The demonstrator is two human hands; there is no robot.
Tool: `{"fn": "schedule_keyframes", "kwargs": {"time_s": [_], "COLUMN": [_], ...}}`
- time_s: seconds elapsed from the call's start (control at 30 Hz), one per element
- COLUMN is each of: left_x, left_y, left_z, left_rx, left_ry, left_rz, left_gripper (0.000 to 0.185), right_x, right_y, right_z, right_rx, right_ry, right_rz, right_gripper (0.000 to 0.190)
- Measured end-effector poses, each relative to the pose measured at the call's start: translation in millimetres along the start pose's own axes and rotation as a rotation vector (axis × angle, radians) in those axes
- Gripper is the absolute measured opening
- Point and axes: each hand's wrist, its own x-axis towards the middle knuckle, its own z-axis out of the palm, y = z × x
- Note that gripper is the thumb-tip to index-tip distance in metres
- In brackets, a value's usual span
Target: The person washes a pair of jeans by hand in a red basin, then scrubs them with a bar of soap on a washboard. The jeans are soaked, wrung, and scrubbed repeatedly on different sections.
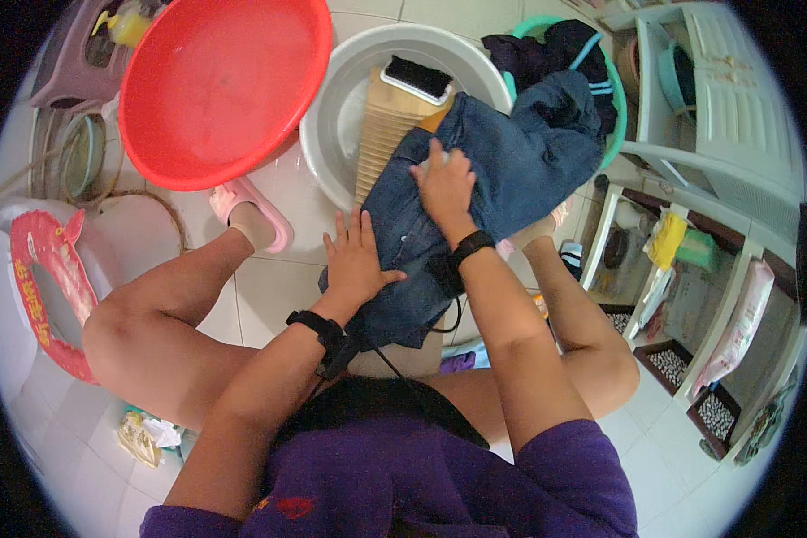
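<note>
A dark blue denim garment (pixel 518 161) lies over a wooden washboard (pixel 387 131) that leans in a grey-white basin (pixel 333 101). My left hand (pixel 356 259) rests flat on the garment's left edge with its fingers spread. Under the fingers of my right hand (pixel 447 185) is a small pale bar (pixel 436 160), probably soap, pressed against the denim; most of it is hidden. On the board's top end sits a scrub brush (pixel 417 79), black bristles facing up.
A large red basin (pixel 225 87) stands at upper left. To the right, a green tub (pixel 619 128) holds dark clothes (pixel 558 50), and the denim's far end drapes over them. White shelving (pixel 713 302) lines the right side. A pink slipper (pixel 269 215) is on the tiles.
</note>
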Motion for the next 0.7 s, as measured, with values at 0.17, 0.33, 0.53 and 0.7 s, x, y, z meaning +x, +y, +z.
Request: {"fn": "schedule_keyframes", "kwargs": {"time_s": [0.17,0.33,0.53,0.7], "left_x": [-1.3,-3.0,-4.2,-0.3], "left_y": [-3.9,-8.4,-10.3,-14.1], "left_z": [1.6,6.5,4.5,-2.6], "left_rx": [-0.081,-0.071,-0.066,-0.235], "left_ry": [0.028,0.034,0.043,0.095], "left_rz": [0.009,0.029,0.022,-0.026], "left_gripper": [0.116,0.116,0.115,0.096], "right_x": [18.0,-52.1,7.9,44.9], "right_y": [-2.1,-35.9,-4.3,36.5], "right_z": [-6.2,-24.3,-4.8,-1.3], "right_rx": [0.016,0.062,-0.071,0.230], "right_ry": [0.052,-0.038,0.022,-0.133], "right_rz": [0.034,-0.615,-0.229,-0.097], "right_gripper": [0.057,0.055,0.050,0.055]}}
